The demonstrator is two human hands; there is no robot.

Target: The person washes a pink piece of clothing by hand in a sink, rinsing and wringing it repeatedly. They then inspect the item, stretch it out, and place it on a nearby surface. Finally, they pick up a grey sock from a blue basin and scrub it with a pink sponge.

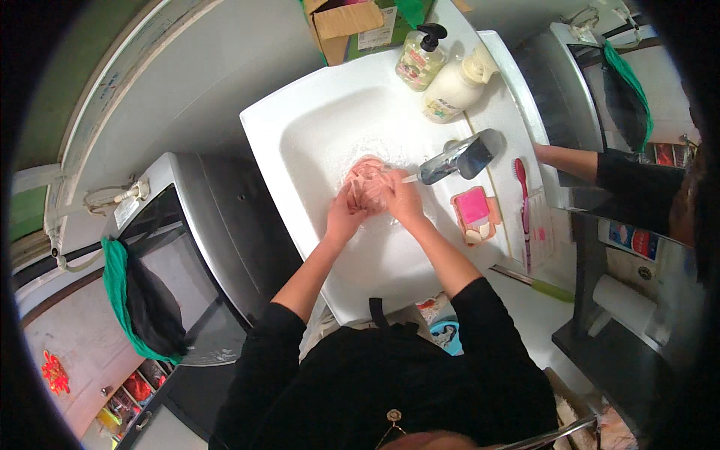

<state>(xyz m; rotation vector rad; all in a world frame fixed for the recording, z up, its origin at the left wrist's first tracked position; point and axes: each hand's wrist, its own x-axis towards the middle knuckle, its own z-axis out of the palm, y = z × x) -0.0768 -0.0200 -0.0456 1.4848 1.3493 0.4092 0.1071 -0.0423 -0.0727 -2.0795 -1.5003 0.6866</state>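
Observation:
A wet pink cloth point(368, 183) lies bunched in the white washbasin point(306, 236), with water rippling around it. My left hand point(344, 215) holds its near left side, fingers curled into the folds. On the right side, my right hand point(404, 198) grips the same cloth, just below the spout of the chrome faucet point(458, 160). Water runs from the spout onto the right hand. Parts of the fingertips are hidden in the cloth and water.
A pump bottle of clear green liquid point(421, 61) and a white pump bottle point(453, 90) stand on the rim. A pink soap bar point(471, 205) sits in a dish beside a red toothbrush point(522, 191). A washing machine point(208, 225) stands left; a mirror point(624, 129) is right.

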